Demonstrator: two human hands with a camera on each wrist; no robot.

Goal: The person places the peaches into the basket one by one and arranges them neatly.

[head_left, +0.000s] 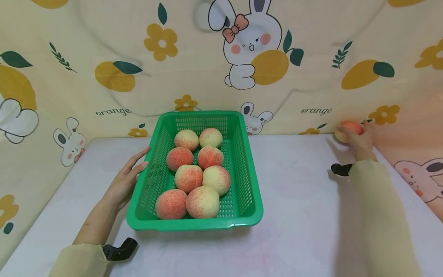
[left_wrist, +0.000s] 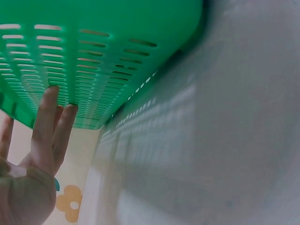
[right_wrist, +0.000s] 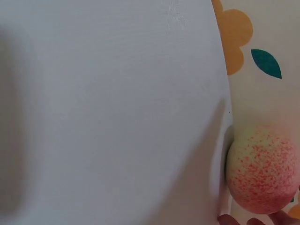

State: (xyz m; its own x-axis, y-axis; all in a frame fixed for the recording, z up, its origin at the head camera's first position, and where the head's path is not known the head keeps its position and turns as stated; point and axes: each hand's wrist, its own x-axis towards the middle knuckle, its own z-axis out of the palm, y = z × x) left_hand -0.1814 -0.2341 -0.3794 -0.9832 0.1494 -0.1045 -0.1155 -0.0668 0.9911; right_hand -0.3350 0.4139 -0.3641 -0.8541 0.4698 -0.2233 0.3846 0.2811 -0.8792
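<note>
A green slotted basket [head_left: 194, 224] stands on the white table and holds several peaches [head_left: 203, 202], blushed red over pale yellow. My left hand [head_left: 122, 186] lies along the basket's left side. In the left wrist view, its fairly straight fingers [left_wrist: 46, 126] touch the slotted outer wall. At the far right corner, my right hand [head_left: 363, 144] grips another peach [head_left: 353, 125] by the back edge of the table. The right wrist view has this peach [right_wrist: 262, 171] at its lower right, with only fingertips showing beneath it.
Behind the table [head_left: 294, 215] hangs a cream cloth [head_left: 194, 69] printed with rabbits, oranges and flowers. It also borders the left and right sides. A black wrist device [head_left: 121, 250] sits at the left cuff, and another black device [head_left: 340, 169] at the right.
</note>
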